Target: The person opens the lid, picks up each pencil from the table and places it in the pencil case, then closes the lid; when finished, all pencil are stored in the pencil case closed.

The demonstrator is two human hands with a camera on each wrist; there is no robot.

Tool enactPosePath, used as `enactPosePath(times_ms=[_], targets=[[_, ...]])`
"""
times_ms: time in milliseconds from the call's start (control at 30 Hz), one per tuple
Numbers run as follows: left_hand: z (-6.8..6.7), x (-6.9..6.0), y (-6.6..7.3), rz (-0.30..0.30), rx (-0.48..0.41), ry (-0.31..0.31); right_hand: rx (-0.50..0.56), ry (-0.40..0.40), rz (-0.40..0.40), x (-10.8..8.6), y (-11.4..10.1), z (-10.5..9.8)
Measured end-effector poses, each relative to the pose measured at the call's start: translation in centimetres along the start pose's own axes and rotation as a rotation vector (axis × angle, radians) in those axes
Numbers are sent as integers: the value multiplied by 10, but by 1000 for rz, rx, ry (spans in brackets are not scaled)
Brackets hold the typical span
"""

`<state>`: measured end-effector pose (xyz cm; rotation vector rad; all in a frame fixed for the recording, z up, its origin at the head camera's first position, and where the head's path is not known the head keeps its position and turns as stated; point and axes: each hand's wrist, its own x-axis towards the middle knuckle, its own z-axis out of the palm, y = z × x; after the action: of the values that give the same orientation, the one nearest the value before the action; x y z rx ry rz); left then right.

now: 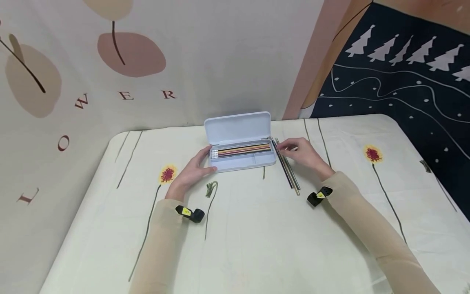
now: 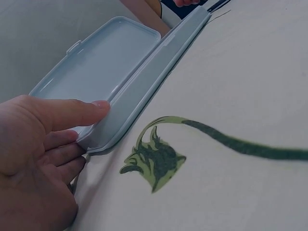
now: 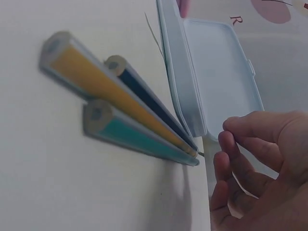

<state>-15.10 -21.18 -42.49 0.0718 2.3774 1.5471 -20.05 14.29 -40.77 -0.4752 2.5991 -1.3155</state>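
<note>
Lying open on the bench (image 1: 257, 237): one pale-blue pencil case (image 1: 235, 165), lid raised at the rear, a row of pencils (image 1: 242, 150) in its back compartment. Left hand (image 1: 192, 173): gripping the case's left end, thumb at the front wall. Loose pencils (image 1: 288, 169), three, orange, dark blue, teal: just beside the right end. Right hand (image 1: 301, 153): near their far ends, fingers loosely bent, thumb and forefinger tips together.

Head view high, facing forward, down over table (image 1: 257, 228); wrist views close (sharing case (image 2: 110, 62) from opposite ends).
</note>
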Motion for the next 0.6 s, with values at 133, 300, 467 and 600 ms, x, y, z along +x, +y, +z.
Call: enactPosePath(times_ms=[133, 300, 467, 600], targets=[[2, -4, 9, 4, -1, -5, -12, 4, 48, -5, 3, -2], [1, 0, 0, 13, -4, -1, -38, 5, 112, -11, 9, -3], [1, 3, -7, 24, -8, 3, -55, 19, 135, -16, 14, -3], [1, 3, -6, 19, 1, 12, -23, 22, 147, -19, 17, -2]])
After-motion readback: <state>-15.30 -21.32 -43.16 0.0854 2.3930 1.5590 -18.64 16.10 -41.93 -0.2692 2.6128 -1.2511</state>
